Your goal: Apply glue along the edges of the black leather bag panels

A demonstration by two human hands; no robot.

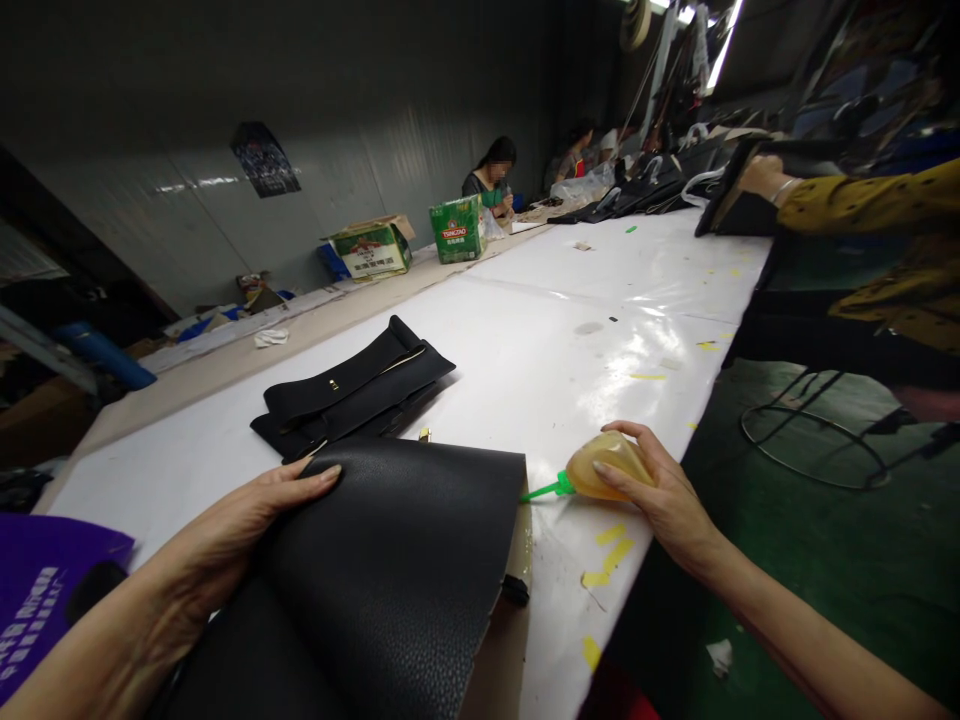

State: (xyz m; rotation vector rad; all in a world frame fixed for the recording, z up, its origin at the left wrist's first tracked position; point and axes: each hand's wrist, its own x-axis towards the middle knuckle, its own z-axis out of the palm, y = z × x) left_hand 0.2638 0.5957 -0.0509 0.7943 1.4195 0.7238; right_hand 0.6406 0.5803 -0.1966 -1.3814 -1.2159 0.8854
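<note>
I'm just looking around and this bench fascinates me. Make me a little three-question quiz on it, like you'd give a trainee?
1. Fill in the blank: The right hand holds a bottle with a ____ nozzle.
2. True or false: Both hands are holding the bottle.
3. Short answer: What is the tip of the nozzle pointed at?

Key:
1. Green.
2. False. Only the right hand holds it; the left hand grips the large black sheet.
3. The edge of the large black sheet.
</note>
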